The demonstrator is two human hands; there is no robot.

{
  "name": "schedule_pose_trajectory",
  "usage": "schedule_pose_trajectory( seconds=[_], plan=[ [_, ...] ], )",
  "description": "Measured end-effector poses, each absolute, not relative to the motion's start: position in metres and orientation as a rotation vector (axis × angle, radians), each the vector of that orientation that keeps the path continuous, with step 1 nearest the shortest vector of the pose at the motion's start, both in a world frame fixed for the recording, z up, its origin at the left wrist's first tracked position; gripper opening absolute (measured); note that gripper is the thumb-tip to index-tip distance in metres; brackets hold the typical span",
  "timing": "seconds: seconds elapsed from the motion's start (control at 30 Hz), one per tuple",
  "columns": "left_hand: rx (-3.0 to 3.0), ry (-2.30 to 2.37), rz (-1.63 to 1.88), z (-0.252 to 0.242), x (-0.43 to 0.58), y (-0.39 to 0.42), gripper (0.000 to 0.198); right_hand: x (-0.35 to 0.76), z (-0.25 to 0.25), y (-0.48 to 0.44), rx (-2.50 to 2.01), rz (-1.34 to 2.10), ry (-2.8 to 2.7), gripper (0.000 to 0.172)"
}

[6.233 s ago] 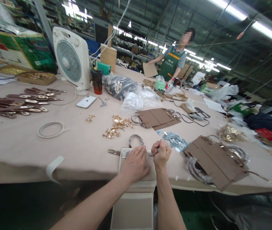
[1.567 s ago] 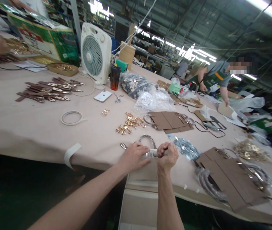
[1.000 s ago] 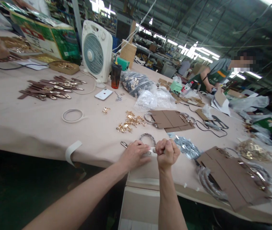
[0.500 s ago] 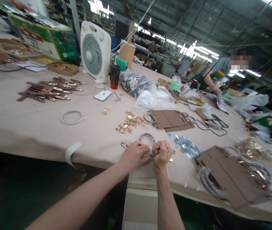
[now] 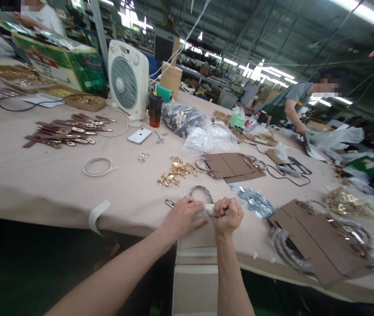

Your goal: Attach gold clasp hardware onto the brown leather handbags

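Note:
A pale narrow piece (image 5: 209, 210) spans the gap between my two hands at the table's front edge. My left hand (image 5: 185, 214) holds its left end between bent fingers and an outstretched thumb. On the other side my right hand (image 5: 228, 215) is closed in a fist around its right end. What lies inside the fist is hidden. Just beyond the fingers a clear-wrapped ring-shaped handle (image 5: 202, 188) curves up from the work. A small metal fitting (image 5: 169, 202) rests left of my left hand. Below my hands a cream panel (image 5: 195, 281) hangs down past the table edge.
Gold hardware (image 5: 177, 171) lies beyond my hands, with grey metal plates (image 5: 257, 202) to the right. Brown bag panels with handles (image 5: 321, 241) sit farther right. At left are a tape roll (image 5: 97, 167), brown straps (image 5: 65, 131), a phone (image 5: 139, 135) and a fan (image 5: 127, 81). Co-workers stand beyond.
My right fist has moved a little to the right, away from my left hand, and more of the pale piece shows between them. The view has shifted slightly.

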State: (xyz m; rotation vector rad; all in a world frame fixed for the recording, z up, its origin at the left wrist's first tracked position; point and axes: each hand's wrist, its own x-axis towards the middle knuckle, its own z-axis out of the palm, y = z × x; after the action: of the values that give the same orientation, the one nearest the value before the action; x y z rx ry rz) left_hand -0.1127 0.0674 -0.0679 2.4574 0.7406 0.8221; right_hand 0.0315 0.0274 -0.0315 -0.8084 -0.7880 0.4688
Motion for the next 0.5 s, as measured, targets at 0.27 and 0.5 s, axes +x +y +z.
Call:
schedule_pose_trajectory(
  seconds=[0.27, 0.5],
  plan=[
    [2.438, 0.748, 0.824, -0.070, -0.114, 0.066, 0.033, 0.010, -0.036, 0.012, -0.837, 0.435, -0.897, 0.037],
    [2.430, 0.753, 0.811, -0.065, -0.115, 0.064, 0.018, 0.000, -0.052, 0.019, -0.909, 0.369, -0.935, 0.038]
  ],
)
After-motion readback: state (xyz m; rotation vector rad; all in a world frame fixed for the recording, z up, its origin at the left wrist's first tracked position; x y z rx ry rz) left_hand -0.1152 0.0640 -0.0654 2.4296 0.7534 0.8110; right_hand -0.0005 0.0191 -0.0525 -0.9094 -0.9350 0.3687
